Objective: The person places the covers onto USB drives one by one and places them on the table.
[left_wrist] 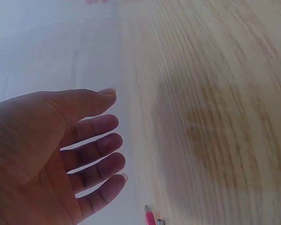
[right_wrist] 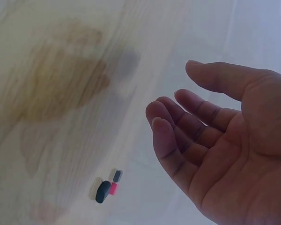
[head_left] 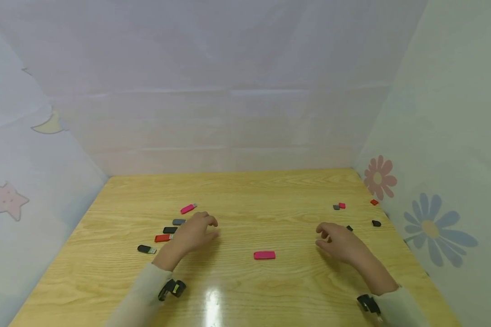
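Middle stick: a bright pink, flat rectangular USB stick (head_left: 264, 255) lies on the desk between the two hands, apart from both, its long side running left to right.
Left hand: the bare left hand (head_left: 194, 232) is released, raised over the desk, fingers loosely bent and thumb apart from them.
Right hand: the bare right hand (head_left: 340, 242) is released too, fingers softly curved around empty space.
Left-hand row: beside the left hand, from far to near, lie a pink USB stick with a bare metal plug (head_left: 187, 208), a grey flat stick (head_left: 178, 222), a black flat stick (head_left: 170, 230), a red stick with a metal plug (head_left: 162, 238) and a black round-ended stick (head_left: 144, 249). The hand seems to cover the right ends of the grey and black flat ones.
Right-hand pieces: a small dark piece (head_left: 349, 228) shows just past the right hand; beyond are a small grey piece (head_left: 336, 207) and a small pink piece (head_left: 342, 205) side by side, with a small red piece (head_left: 374, 202) and a small black rounded piece (head_left: 376, 223) near the right edge.
Surface: a pale yellow wood-grain desk (head_left: 245, 200).
Wrists: cream sleeves (head_left: 137, 295).
Surround: pale sheeting (head_left: 229, 113), with a pink star (head_left: 7, 201) at left and a blue flower (head_left: 430, 229) at right.
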Motion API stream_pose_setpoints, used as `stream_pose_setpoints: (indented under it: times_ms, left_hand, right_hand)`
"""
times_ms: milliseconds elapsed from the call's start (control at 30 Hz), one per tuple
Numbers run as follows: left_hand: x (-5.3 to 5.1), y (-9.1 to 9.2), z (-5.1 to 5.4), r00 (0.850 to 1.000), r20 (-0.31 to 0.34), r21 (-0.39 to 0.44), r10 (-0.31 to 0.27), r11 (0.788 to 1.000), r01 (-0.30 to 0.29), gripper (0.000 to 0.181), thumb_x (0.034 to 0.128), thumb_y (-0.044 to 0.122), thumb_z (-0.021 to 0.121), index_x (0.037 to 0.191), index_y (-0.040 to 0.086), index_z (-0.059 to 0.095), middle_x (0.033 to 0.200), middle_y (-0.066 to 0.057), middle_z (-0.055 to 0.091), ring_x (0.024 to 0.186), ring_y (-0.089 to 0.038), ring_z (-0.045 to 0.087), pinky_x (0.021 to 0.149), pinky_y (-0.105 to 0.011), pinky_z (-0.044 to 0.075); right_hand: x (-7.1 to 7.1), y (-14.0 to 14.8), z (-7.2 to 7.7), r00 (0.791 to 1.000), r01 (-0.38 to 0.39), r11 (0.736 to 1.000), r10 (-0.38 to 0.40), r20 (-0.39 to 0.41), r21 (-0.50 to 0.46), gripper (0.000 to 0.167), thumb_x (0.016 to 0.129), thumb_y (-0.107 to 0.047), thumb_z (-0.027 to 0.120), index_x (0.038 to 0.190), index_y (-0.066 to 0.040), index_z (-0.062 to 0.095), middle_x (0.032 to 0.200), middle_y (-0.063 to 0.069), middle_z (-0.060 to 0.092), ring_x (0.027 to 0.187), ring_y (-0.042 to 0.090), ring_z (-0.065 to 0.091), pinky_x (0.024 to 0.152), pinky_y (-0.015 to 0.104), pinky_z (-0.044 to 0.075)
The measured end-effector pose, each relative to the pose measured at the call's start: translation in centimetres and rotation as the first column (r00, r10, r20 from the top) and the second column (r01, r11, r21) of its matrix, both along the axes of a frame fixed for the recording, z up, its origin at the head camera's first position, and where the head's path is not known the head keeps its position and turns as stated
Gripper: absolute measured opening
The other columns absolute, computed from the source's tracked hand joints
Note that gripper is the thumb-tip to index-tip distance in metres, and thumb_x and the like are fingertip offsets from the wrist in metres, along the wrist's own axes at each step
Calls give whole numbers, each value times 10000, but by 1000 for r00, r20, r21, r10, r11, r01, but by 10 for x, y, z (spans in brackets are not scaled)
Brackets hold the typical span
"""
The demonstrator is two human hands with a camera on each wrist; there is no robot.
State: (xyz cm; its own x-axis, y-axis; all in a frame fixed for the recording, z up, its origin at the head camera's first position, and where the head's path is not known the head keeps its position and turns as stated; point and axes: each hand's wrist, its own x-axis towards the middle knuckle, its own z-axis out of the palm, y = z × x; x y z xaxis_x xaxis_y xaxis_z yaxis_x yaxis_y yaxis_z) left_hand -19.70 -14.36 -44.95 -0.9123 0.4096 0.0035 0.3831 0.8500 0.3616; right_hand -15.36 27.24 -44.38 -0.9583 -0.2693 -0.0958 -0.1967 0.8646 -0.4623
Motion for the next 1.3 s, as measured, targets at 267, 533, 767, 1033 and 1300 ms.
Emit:
stream_pose_setpoints:
  times_ms: [267,533,767,1033,1300]
  left_hand:
    - [-2,-18,-3,997,57,17,58,998,-59,269,935,282,750,1133,101,720,1152,-53,643,1053,-240,643,864,-429,554]
    - [-5,-33,-5,997,39,15,64,998,-65,267,942,257,735,1145,85,711,1226,-93,642,1150,-314,621,937,-492,525]
    - [-8,-44,-4,998,20,17,58,998,-58,252,950,219,722,1136,50,707,1197,-118,673,1178,-347,598,981,-506,498]
    - [-10,-57,-2,998,15,21,62,998,-62,258,959,203,709,1151,31,710,1167,-119,693,1160,-356,588,966,-509,501]
    - [-11,-63,-3,996,28,28,89,996,-90,267,950,197,721,1156,27,713,1158,-126,691,1153,-350,581,978,-518,491]
  right_hand:
    - [1,14,-1,999,37,999,-37,21,4,305,947,-152,706,1194,9,629,1066,140,684,927,291,650,766,463,549]
    - [4,23,-3,998,54,999,-53,25,-5,290,946,-151,705,1181,5,635,1052,125,691,954,310,657,792,488,551]
    - [4,30,-4,997,75,997,-75,4,19,308,946,-149,701,1192,22,631,1063,153,689,945,330,660,777,494,552]
    - [2,40,2,994,109,994,-109,-10,31,342,951,-148,684,1213,56,605,1092,214,675,957,374,658,790,523,548]
    - [-1,48,2,993,115,993,-113,-31,41,377,955,-140,672,1243,87,585,1121,257,650,1004,417,631,814,548,526]
